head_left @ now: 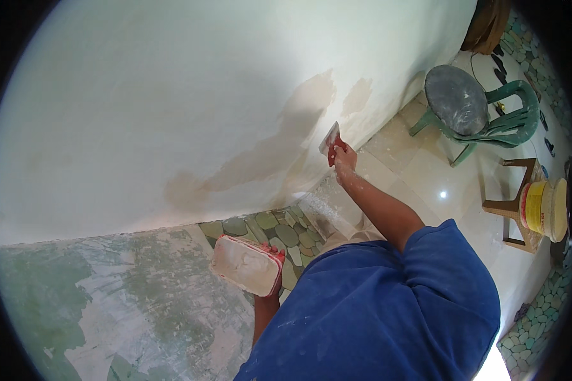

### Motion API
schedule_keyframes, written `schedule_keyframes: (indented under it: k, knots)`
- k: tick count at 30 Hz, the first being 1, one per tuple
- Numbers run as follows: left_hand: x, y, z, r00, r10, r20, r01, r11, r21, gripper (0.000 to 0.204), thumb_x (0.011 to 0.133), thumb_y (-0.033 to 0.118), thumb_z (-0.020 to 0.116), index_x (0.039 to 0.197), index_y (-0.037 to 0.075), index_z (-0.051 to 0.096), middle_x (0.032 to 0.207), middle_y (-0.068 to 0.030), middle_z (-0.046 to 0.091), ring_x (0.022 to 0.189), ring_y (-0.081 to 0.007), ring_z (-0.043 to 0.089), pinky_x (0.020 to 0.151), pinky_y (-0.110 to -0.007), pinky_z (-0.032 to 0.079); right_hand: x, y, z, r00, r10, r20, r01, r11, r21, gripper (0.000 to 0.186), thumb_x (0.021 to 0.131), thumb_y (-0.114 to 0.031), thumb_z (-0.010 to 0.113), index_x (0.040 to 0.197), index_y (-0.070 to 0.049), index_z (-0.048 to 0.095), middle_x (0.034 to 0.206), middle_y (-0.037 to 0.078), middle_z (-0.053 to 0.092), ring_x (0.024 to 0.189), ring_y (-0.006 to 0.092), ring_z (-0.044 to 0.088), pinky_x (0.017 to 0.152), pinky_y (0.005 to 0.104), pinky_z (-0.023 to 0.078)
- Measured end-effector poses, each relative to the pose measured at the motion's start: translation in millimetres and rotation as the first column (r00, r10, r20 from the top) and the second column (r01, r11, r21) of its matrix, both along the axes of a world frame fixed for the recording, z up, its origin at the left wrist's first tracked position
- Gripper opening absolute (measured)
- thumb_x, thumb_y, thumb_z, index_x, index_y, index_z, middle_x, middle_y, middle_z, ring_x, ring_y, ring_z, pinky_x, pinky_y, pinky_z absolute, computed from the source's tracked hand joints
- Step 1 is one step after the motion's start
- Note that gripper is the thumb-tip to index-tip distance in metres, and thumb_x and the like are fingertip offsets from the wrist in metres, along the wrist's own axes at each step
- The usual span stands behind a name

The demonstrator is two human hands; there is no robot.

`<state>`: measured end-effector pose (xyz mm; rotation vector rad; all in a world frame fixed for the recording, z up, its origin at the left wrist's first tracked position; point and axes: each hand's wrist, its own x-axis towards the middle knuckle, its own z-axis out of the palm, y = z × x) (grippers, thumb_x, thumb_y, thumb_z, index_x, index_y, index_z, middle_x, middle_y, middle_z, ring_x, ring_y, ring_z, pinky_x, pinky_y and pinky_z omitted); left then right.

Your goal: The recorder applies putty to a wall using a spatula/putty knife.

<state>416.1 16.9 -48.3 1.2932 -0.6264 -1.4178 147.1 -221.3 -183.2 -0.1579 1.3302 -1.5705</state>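
My right hand [344, 160] is closed round the red handle of a putty knife [330, 141], whose wide pale blade is at the white wall [140, 114]. Close to the blade, a damp-looking beige patch [286, 130] spreads over the wall, with a smaller patch [357, 95] to its right. Low on the left, my left hand [274, 257] grips a rectangular red-rimmed tub [245, 263] from its right side and beneath. Off-white putty coats the inside of the tub, which is tilted so that its opening shows.
A green plastic chair [515, 120] with a round grey-topped object [456, 100] on it stands right of me. Nearer, a brown stool [511, 206] bears a yellow bucket [543, 209]. Pebble tiles [286, 235] line the wall's foot, beside a patchy green-and-white surface [127, 305].
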Motion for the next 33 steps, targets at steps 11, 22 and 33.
schedule_keyframes:
  k: [11, 22, 33]
  knots:
    - [-11.2, 5.3, 6.5, 0.959, 0.113, -0.261, -0.117, 0.993, -0.001, 0.040, 0.092, 0.037, 0.046, 0.123, 0.012, 0.048, 0.122, -0.0113, 0.052, 0.109, -0.0321, 0.050, 0.102, -0.055, 0.032, 85.5, -11.2, 113.4, 0.980, 0.100, 0.173, -0.069, 0.982, -0.178, 0.014, 0.088, -0.008, 0.053, 0.097, -0.001, 0.060, 0.072, 0.003, 0.058, 0.059, 0.0112, 0.053, 0.048, 0.0263, 0.043]
    - [-6.2, -1.7, -21.8, 0.975, -0.089, 0.202, 0.117, 0.984, -0.132, 0.050, 0.088, 0.047, 0.048, 0.127, 0.015, 0.045, 0.123, -0.0113, 0.051, 0.110, -0.0319, 0.049, 0.101, -0.056, 0.034, 62.8, 50.6, 201.1, 0.797, 0.538, 0.275, -0.357, 0.786, -0.505, 0.024, 0.089, -0.010, 0.056, 0.111, -0.002, 0.056, 0.094, 0.008, 0.064, 0.080, 0.0150, 0.062, 0.072, 0.0312, 0.052]
    - [-76.6, -64.0, 52.4, 0.745, 0.021, -0.666, -0.247, 0.937, -0.246, 0.078, 0.082, 0.071, 0.038, 0.137, 0.017, 0.034, 0.134, -0.0081, 0.044, 0.121, -0.0316, 0.045, 0.097, -0.057, 0.040, 1.1, 92.9, 271.5, 0.643, 0.764, -0.047, -0.695, 0.556, -0.455, 0.017, 0.090, -0.007, 0.055, 0.105, 0.000, 0.059, 0.090, 0.006, 0.066, 0.077, 0.0101, 0.060, 0.069, 0.0249, 0.049]
